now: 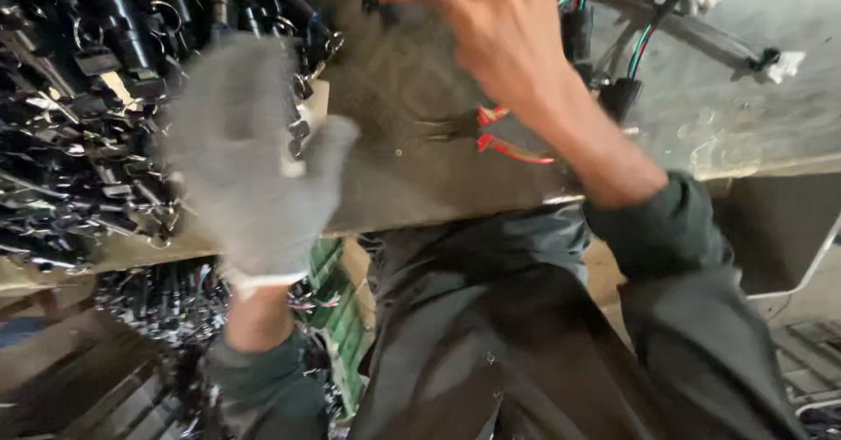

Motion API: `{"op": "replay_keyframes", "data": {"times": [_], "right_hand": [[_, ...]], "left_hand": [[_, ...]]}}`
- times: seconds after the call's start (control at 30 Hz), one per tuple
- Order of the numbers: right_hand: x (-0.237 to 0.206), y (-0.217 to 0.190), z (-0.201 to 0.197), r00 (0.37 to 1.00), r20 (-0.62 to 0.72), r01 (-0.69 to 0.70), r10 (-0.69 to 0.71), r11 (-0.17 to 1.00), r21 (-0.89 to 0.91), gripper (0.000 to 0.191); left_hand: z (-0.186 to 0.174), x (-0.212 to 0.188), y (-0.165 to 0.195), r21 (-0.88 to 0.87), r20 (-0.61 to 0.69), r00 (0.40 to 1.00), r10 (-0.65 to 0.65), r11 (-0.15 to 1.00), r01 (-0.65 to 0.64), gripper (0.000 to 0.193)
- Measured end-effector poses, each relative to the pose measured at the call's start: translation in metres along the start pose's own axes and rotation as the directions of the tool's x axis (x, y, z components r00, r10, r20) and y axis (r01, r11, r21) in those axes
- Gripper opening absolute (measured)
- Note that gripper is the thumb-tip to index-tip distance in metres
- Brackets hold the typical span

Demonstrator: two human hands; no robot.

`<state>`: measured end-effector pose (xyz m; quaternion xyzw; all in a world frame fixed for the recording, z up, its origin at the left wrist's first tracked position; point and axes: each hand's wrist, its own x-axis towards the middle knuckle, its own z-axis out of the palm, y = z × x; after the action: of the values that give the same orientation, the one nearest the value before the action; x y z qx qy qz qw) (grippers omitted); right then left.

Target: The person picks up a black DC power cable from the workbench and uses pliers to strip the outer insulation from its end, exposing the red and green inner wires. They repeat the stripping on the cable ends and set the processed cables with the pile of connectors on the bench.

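Far left, a heap of black parts with metal rings (pixel 79 116) covers the worktable (pixel 412 186) edge; my left hand (pixel 250 164), in a grey knit glove, hovers just right of it, fingers together and thumb out, a small dark piece (pixel 298 138) at the thumb's crook, though motion blur hides whether I grip it. Centre-right lie red wires (pixel 508 146) on the bare table. My bare right hand (pixel 499 32) reaches far, fingers curled; whether they pinch anything, I cannot tell.
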<state>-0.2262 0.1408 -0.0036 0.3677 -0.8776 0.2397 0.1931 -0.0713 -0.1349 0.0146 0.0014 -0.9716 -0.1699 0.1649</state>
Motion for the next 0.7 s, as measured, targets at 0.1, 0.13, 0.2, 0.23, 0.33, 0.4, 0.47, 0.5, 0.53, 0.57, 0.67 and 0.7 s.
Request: {"op": "replay_keyframes", "data": {"times": [0.1, 0.13, 0.2, 0.23, 0.33, 0.4, 0.47, 0.5, 0.53, 0.57, 0.67, 0.7], "right_hand": [[-0.047, -0.013, -0.027, 0.985, -0.062, 0.172, -0.164, 0.971, 0.165, 0.032], [-0.059, -0.019, -0.035, 0.974, -0.086, 0.223, -0.211, 0.962, 0.156, 0.032], [-0.076, -0.033, -0.048, 0.977, -0.136, 0.188, -0.162, 0.960, 0.209, 0.035], [-0.081, -0.040, -0.051, 0.978, -0.161, 0.168, -0.132, 0.956, 0.239, 0.037], [-0.088, -0.065, -0.046, 0.646, -0.136, -0.627, 0.751, 0.623, 0.468, 0.025], [-0.091, -0.081, -0.039, 0.714, 0.337, -0.499, 0.613, 0.108, 0.860, 0.029], [-0.093, -0.100, -0.032, 0.781, 0.464, -0.404, 0.419, -0.227, 0.886, 0.034], [-0.093, -0.111, -0.029, 0.807, 0.422, -0.367, 0.413, -0.208, 0.907, 0.031], [-0.093, -0.120, -0.028, 0.833, 0.379, -0.331, 0.404, -0.186, 0.925, 0.027], [-0.093, -0.128, -0.029, 0.853, 0.341, -0.300, 0.394, -0.165, 0.940, 0.024], [-0.090, -0.140, -0.042, 0.954, 0.229, -0.239, 0.192, 0.032, 0.970, 0.016], [-0.088, -0.137, -0.049, 0.974, 0.194, -0.210, 0.119, 0.147, 0.967, 0.015]], "left_hand": [[0.033, 0.008, 0.056, -0.188, 0.102, 0.982, 0.161, 0.972, -0.140, 0.074], [0.038, 0.011, 0.073, -0.304, 0.130, 0.974, 0.187, 0.942, -0.140, 0.073], [0.038, 0.011, 0.099, -0.563, 0.263, 0.945, 0.193, 0.826, -0.012, 0.054], [0.037, 0.007, 0.107, -0.676, 0.365, 0.912, 0.189, 0.727, 0.120, 0.037], [0.030, -0.024, 0.108, -0.860, 0.398, 0.899, 0.183, 0.415, 0.296, 0.020], [0.037, -0.053, 0.095, -0.927, 0.221, 0.897, 0.383, 0.369, 0.071, 0.027], [0.054, -0.082, 0.083, -0.853, 0.520, 0.821, 0.238, 0.090, 0.514, 0.028], [0.064, -0.093, 0.077, -0.734, 0.653, 0.729, 0.204, -0.068, 0.676, 0.029], [0.075, -0.100, 0.072, -0.783, 0.617, 0.783, 0.077, -0.043, 0.621, 0.027], [0.085, -0.104, 0.069, -0.823, 0.567, 0.822, -0.051, -0.013, 0.568, 0.027], [0.096, -0.096, 0.073, -0.762, 0.648, 0.748, -0.142, -0.104, 0.640, 0.032], [0.092, -0.089, 0.076, -0.700, 0.713, 0.690, -0.123, -0.169, 0.694, 0.036]]}}
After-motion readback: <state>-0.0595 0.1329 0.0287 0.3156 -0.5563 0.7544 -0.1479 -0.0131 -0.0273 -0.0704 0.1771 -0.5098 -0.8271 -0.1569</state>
